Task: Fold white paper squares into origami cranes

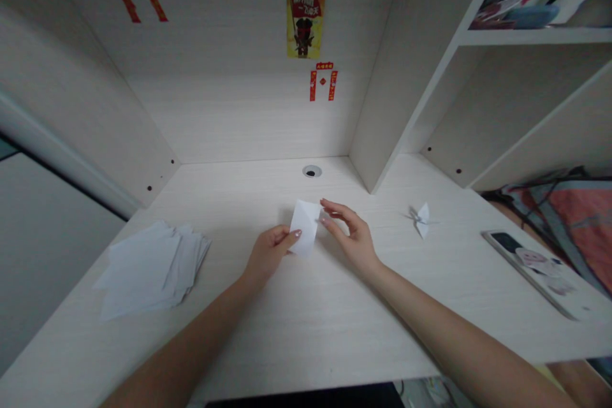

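A small folded piece of white paper [305, 229] is held up a little above the desk, near the middle of the head view. My left hand [271, 254] pinches its lower left side, thumb in front and fingers behind. At the paper's right edge is my right hand [352, 236], its thumb and curved fingers apart. The fingertips are close to the upper right corner; whether they touch it I cannot tell. To the right, a small folded white paper figure [421, 220] with pointed parts rests on the desk.
A loose stack of white paper sheets [143, 268] lies on the desk [287, 338] at the left. At the right is a phone [535, 271] in a decorated case, beside a red and grey cloth [568, 217]. A round cable hole [312, 171] sits near the back panel.
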`<control>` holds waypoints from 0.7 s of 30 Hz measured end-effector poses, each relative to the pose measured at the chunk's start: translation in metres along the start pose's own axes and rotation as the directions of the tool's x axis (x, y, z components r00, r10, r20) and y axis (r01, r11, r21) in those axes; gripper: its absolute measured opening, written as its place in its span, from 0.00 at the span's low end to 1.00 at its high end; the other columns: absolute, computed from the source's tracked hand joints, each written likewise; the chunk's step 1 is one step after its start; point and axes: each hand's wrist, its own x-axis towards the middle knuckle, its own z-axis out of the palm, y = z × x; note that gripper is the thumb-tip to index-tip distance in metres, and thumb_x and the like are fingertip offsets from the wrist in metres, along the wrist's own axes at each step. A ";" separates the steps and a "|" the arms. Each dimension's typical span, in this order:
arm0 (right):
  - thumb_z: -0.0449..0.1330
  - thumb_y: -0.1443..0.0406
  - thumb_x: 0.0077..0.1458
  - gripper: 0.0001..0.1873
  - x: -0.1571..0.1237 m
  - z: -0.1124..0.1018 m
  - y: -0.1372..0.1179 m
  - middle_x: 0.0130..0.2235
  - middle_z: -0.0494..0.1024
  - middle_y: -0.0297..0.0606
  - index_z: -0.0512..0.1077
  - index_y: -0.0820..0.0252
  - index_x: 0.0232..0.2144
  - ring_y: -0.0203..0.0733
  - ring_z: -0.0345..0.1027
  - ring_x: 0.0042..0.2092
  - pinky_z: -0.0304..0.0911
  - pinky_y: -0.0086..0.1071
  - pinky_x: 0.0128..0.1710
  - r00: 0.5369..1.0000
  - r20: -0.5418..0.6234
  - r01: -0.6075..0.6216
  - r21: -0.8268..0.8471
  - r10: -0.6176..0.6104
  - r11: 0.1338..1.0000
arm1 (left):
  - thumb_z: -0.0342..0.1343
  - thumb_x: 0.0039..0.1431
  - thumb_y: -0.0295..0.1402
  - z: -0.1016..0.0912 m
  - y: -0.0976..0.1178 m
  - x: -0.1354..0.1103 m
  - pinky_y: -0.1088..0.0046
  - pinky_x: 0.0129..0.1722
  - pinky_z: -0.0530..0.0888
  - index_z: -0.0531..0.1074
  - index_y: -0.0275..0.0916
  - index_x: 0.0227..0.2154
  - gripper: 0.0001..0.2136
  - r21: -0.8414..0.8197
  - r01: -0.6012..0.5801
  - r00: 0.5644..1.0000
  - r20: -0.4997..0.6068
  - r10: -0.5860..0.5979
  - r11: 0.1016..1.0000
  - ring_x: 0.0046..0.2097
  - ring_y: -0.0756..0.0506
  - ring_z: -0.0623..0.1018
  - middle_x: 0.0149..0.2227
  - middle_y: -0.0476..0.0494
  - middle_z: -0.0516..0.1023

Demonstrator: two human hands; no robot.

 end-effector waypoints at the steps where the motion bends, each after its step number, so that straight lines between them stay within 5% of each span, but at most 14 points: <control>1: 0.60 0.60 0.51 0.20 -0.001 -0.001 -0.002 0.51 0.71 0.41 0.69 0.51 0.48 0.46 0.64 0.52 0.58 0.42 0.52 0.996 0.039 0.078 -0.052 -0.076 0.996 | 0.58 0.47 0.42 0.000 0.000 0.000 0.72 0.35 0.72 0.74 0.37 0.27 0.12 -0.043 0.028 1.000 -0.007 -0.029 0.999 0.31 0.47 0.75 0.27 0.47 0.77; 6: 0.62 0.60 0.49 0.32 -0.004 -0.002 -0.009 0.59 0.60 0.40 0.59 0.48 0.56 0.48 0.54 0.59 0.50 0.46 0.57 0.928 0.253 0.321 -0.173 -0.273 0.931 | 0.59 0.47 0.41 0.002 0.002 0.000 0.70 0.38 0.73 0.73 0.38 0.32 0.13 -0.144 0.104 0.994 0.003 -0.105 0.984 0.35 0.46 0.76 0.32 0.45 0.78; 14: 0.57 0.60 0.54 0.31 -0.004 -0.001 -0.009 0.62 0.54 0.40 0.54 0.50 0.59 0.47 0.48 0.62 0.49 0.46 0.59 0.906 0.339 0.332 -0.191 -0.256 0.924 | 0.58 0.49 0.40 0.002 0.005 -0.003 0.69 0.39 0.73 0.72 0.39 0.40 0.16 -0.131 0.056 0.998 0.035 -0.052 0.990 0.40 0.44 0.76 0.40 0.43 0.77; 21: 0.55 0.63 0.56 0.27 -0.004 0.001 0.001 0.59 0.62 0.37 0.56 0.47 0.58 0.46 0.53 0.60 0.48 0.48 0.59 0.900 0.352 0.346 -0.221 -0.257 0.912 | 0.57 0.49 0.41 0.001 0.003 -0.003 0.69 0.38 0.73 0.72 0.39 0.36 0.14 -0.116 0.015 0.999 0.048 -0.010 0.993 0.39 0.44 0.76 0.39 0.44 0.78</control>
